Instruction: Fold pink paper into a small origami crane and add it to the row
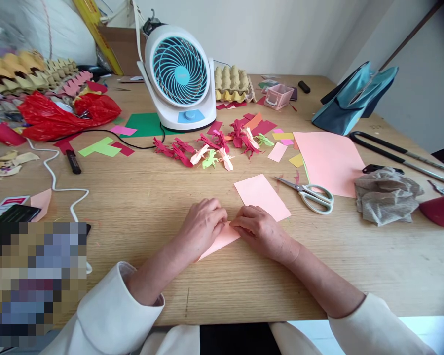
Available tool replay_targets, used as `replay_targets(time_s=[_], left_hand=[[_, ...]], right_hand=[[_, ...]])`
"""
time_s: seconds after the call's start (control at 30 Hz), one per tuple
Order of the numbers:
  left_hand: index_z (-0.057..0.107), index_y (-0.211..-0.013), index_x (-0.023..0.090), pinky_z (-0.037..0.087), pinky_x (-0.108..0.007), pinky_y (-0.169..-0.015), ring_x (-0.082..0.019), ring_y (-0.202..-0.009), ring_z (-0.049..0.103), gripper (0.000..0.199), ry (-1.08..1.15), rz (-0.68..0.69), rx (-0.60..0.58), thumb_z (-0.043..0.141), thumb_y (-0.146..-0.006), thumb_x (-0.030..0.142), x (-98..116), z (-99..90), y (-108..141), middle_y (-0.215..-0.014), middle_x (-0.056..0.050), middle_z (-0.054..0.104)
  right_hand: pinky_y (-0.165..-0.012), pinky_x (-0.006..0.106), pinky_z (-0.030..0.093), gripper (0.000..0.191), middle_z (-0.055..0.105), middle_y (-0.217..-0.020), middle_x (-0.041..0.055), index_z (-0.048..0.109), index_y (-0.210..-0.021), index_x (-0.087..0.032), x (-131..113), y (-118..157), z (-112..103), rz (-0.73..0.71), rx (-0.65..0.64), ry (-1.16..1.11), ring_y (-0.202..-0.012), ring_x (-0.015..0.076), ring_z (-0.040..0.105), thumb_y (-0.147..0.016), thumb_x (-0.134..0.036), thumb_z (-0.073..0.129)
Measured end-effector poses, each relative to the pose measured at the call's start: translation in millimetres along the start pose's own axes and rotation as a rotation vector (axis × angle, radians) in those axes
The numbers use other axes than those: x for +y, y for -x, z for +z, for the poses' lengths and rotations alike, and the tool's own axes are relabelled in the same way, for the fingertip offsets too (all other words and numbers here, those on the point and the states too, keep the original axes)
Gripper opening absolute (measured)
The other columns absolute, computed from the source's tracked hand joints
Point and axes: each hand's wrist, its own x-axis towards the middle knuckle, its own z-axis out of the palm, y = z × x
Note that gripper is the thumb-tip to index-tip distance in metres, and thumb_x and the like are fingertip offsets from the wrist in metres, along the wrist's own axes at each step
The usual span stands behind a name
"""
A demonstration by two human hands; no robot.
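Observation:
A piece of pink paper (219, 242) lies on the table under both hands and looks folded. My left hand (204, 224) is closed on its left part, fingertips pressed down near the upper edge. Close beside it, my right hand (263, 230) pinches the paper's right end with bent fingers. The hands hide much of the sheet. Just behind my right hand lies a second pink paper rectangle (262, 195), partly covered by that hand. Scissors (311, 195) with pale handles rest to its right, slightly apart at the blades.
Folded paper figures (210, 148) in red, pink and green lie before a white fan (183, 74). At right are a large pink sheet (329, 160), a grey cloth (387, 195) and a blue bag (355, 101). A red plastic bag (70, 116) and white cable (57, 182) occupy the left.

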Motion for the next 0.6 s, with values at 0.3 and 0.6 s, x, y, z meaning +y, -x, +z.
replay_targets(time_s=[0.3, 0.6], left_hand=[[0.066, -0.107, 0.022, 0.046, -0.03, -0.081, -0.018, -0.091, 0.061, 0.021, -0.02, 0.093, -0.099, 0.046, -0.099, 0.023, 16, -8.7, 18, -0.096, -0.004, 0.065], [0.052, -0.129, 0.019, 0.044, -0.039, -0.091, -0.025, -0.104, 0.056, 0.04, -0.377, 0.115, -0.13, 0.057, -0.094, 0.037, 40, 4.2, 37, -0.114, -0.008, 0.061]], right_hand=[[-0.075, 0.029, 0.044, 0.021, 0.066, -0.085, 0.006, 0.07, -0.093, -0.017, 2, 0, -8, 0.012, -0.008, -0.098, -0.078, 0.0165, 0.06, -0.094, -0.008, 0.051], [-0.075, 0.026, 0.046, 0.03, 0.07, -0.088, 0.0018, 0.067, -0.095, -0.018, 8, 6, -39, 0.067, -0.142, -0.197, -0.081, 0.0146, 0.062, -0.088, 0.002, 0.045]])
